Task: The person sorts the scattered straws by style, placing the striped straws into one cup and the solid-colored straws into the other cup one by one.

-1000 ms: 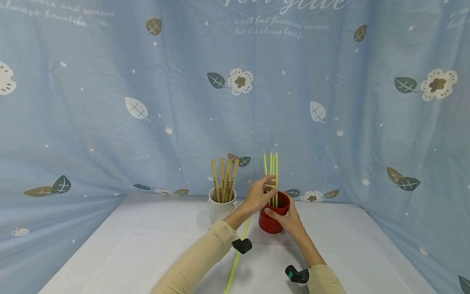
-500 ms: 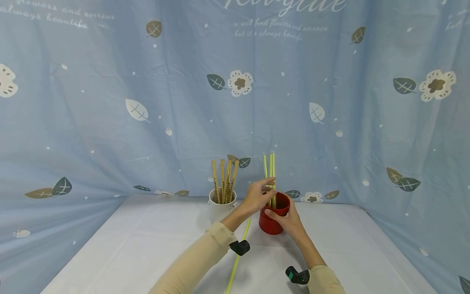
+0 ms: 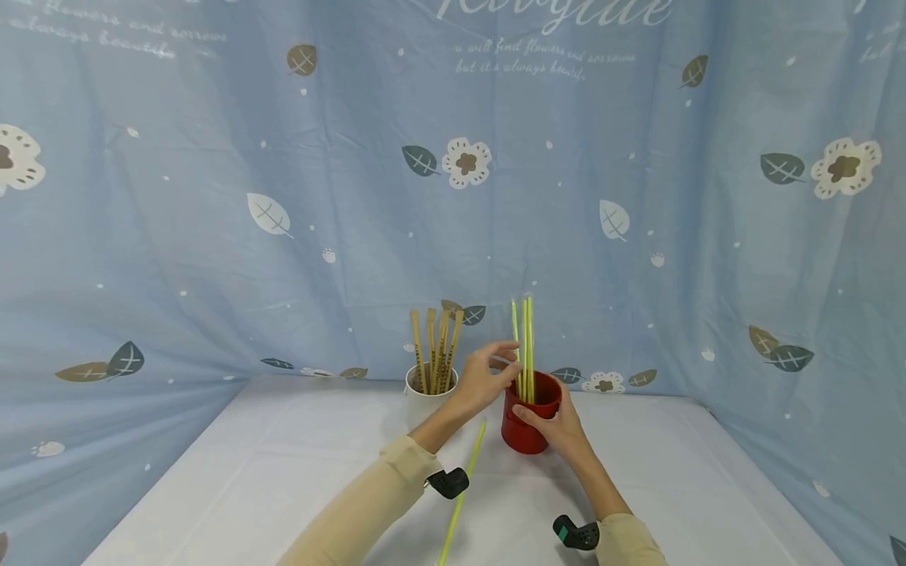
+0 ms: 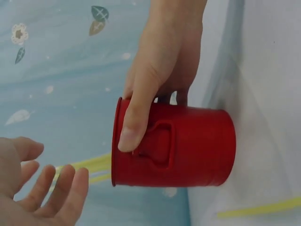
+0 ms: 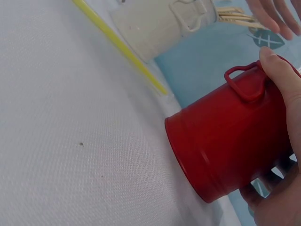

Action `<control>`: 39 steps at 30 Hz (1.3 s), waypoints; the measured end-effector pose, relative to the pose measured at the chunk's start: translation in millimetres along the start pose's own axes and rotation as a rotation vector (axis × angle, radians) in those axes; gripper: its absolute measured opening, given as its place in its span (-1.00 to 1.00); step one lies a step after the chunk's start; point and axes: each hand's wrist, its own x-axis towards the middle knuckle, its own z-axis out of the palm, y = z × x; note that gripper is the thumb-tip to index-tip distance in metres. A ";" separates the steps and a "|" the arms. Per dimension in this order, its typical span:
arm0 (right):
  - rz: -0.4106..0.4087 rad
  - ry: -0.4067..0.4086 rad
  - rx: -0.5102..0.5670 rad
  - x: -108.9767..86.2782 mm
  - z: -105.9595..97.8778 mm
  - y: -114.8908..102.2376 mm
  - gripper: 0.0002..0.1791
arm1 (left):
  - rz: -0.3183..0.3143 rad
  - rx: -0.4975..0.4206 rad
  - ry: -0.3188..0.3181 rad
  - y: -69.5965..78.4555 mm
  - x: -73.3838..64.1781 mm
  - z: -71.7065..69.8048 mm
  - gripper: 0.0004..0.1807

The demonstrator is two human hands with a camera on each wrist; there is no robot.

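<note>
A red metal bucket (image 3: 525, 428) with side handles stands on the white table, several yellow straws (image 3: 529, 338) upright inside it. My right hand (image 3: 559, 424) grips the bucket by its rim and side, the thumb (image 5: 277, 70) over the near wall by a handle. My left hand (image 3: 488, 377) is just left of the straws, fingers loosely bent and apart; in the left wrist view, nothing shows between its fingers (image 4: 70, 193). Another yellow straw (image 3: 463, 491) lies on the table, partly under the left forearm.
A white bucket (image 3: 422, 405) holding several paper-wrapped sticks (image 3: 439, 354), printed like disposable chopsticks, stands left of the red one, behind the left forearm. A blue patterned curtain (image 3: 368, 196) hangs behind the white table (image 3: 297, 464).
The separate straw at the right has come together with the others in the red bucket. My left hand has drawn back leftward from them. The right hand keeps its grip on the bucket.
</note>
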 end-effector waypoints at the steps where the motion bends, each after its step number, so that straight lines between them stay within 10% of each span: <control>1: -0.006 0.001 0.004 -0.1 -0.1 0.7 -0.03 | -0.007 0.006 0.012 0.2 -1.2 -1.5 -0.60; 9: -0.016 0.013 0.004 -1.0 -1.4 2.6 -0.04 | -0.027 0.037 0.089 -3.3 -10.6 -12.5 -0.67; 39: 0.014 0.019 -0.027 1.3 1.9 6.0 0.01 | -0.095 0.142 0.017 -2.3 -68.5 -49.5 -0.47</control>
